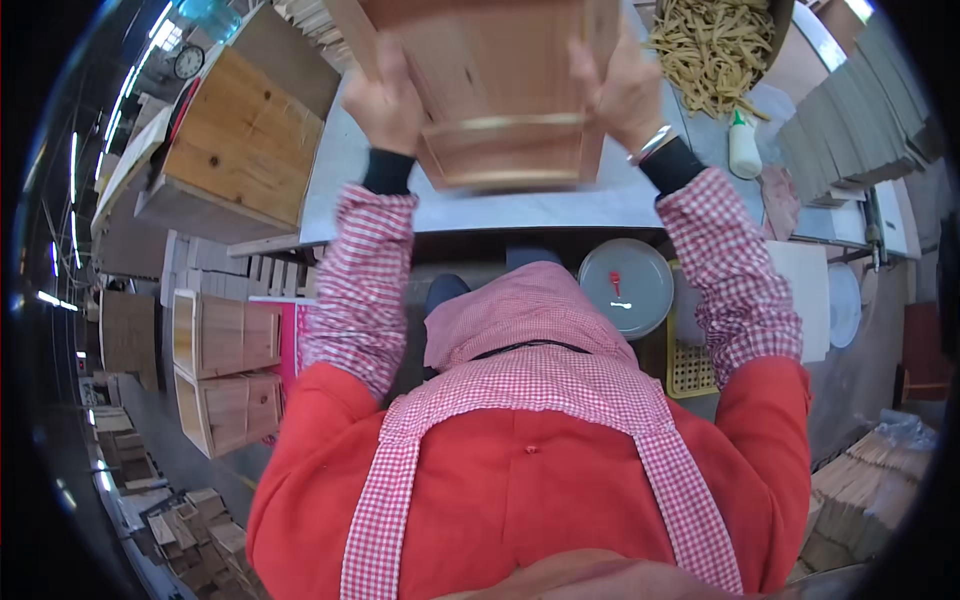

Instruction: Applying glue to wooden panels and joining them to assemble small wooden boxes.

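Note:
Between my hands is a wooden box [490, 70] with flared side boards, slightly blurred, its lower end over the pale worktop [470, 212]. A light-coloured edge runs across it near that lower end. My left hand [388, 105] is closed on the box's left side board. On the opposite side board, my right hand [625, 95] grips too, with a metal band at its wrist. The box's upper end runs out of the picture.
Right of the box, a container of tan strips [715, 55] stands near a white squeeze bottle [743, 148] and stacked grey boards [855, 120]. A large wooden box [245, 140] is at the left. Below the worktop are a round bucket [626, 290] and two stacked wooden boxes [228, 335].

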{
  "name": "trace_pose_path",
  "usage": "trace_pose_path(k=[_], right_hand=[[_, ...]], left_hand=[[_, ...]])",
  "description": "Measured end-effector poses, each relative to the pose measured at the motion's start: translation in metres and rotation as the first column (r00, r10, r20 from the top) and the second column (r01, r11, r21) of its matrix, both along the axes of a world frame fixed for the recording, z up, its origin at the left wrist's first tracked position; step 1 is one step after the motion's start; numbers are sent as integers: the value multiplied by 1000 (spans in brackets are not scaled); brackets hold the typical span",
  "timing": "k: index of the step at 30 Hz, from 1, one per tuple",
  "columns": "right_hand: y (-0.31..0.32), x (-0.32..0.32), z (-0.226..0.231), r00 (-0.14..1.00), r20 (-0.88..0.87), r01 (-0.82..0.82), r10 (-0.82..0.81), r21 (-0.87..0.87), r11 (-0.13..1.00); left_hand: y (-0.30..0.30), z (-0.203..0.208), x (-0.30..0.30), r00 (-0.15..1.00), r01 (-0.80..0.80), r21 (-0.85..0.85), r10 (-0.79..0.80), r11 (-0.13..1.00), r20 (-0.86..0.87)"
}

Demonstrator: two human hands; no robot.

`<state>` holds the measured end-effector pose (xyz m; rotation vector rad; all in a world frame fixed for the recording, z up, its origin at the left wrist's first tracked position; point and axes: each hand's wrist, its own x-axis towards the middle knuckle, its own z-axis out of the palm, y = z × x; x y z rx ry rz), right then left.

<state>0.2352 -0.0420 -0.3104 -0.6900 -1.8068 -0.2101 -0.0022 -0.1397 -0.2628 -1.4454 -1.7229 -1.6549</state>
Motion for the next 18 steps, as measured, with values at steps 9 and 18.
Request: trace_pose_path(k=[9, 18], right_hand=[[-13, -14, 0, 969, -102, -218, 224, 69, 973], [-19, -21, -20, 955, -183, -234, 232, 15, 972]], left_hand=[[-6, -44, -8, 979, 140, 191, -164, 972, 118], [-14, -56, -8, 984, 131, 164, -148, 978, 100]])
